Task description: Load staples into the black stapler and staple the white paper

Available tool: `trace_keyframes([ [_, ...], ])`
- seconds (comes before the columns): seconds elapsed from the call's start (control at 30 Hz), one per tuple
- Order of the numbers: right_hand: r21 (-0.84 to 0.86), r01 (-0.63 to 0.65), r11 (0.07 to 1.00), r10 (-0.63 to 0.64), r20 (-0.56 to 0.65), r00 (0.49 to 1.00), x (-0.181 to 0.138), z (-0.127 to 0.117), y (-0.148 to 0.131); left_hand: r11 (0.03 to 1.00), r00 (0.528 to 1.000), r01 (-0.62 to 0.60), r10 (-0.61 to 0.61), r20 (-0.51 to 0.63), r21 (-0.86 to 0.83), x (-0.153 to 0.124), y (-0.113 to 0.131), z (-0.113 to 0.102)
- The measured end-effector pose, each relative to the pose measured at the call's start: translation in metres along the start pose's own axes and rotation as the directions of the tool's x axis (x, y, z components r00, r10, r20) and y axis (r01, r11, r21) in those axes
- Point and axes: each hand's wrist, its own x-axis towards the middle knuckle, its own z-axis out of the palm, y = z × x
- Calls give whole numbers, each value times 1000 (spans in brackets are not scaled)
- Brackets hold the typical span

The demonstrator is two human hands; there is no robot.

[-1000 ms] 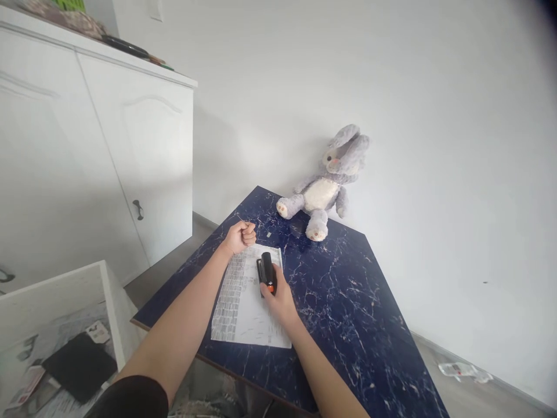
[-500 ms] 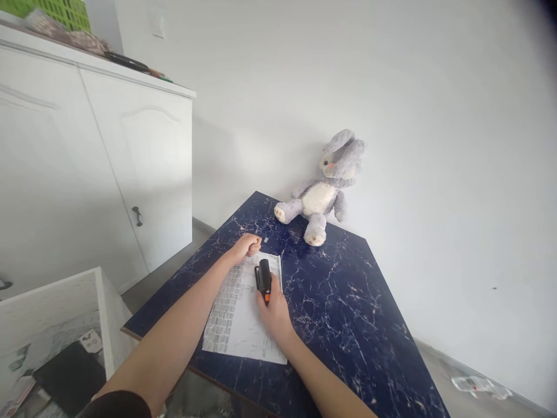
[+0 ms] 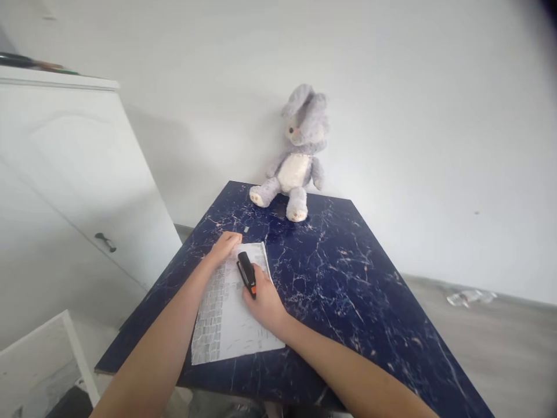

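A printed stack of paper sheets [image 3: 237,331] lies on the dark blue marbled table [image 3: 331,273], with a grey brick-like pattern down its left side. My left hand [image 3: 225,244] is closed at the top left corner of the sheets; its fingertips are partly hidden. Over the upper part of the paper, my right hand [image 3: 264,299] wraps round a black stapler [image 3: 246,271] with an orange patch near its lower end. The stapler points up and to the left, a little away from my left hand.
A grey plush rabbit [image 3: 296,168] sits at the table's far edge against the wall. A white cabinet [image 3: 73,157] stands at left, above an open white box [image 3: 72,342]. Clear plastic [image 3: 470,298] lies on the floor at right. A small pale scrap [image 3: 246,229] is near my left hand.
The view has turned to the right, so everything sits further left. The stapler has tilted more to the left in my right hand. My left hand stays at the paper's top left corner.
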Motion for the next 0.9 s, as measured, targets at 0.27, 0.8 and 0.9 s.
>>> trace_keyframes([
  [0.27,-18,-11,1000,11,9,1000,1,-5,1,997,996,-18,12,-91,-70,-2,5,2],
  [0.8,17,-99,995,98,87,991,-44,-112,54,976,983,-146,161,-84,159,-22,8,117],
  [0.9,110,-43,993,14,249,969,-51,-150,60,975,980,-197,194,41,106,-23,9,130],
])
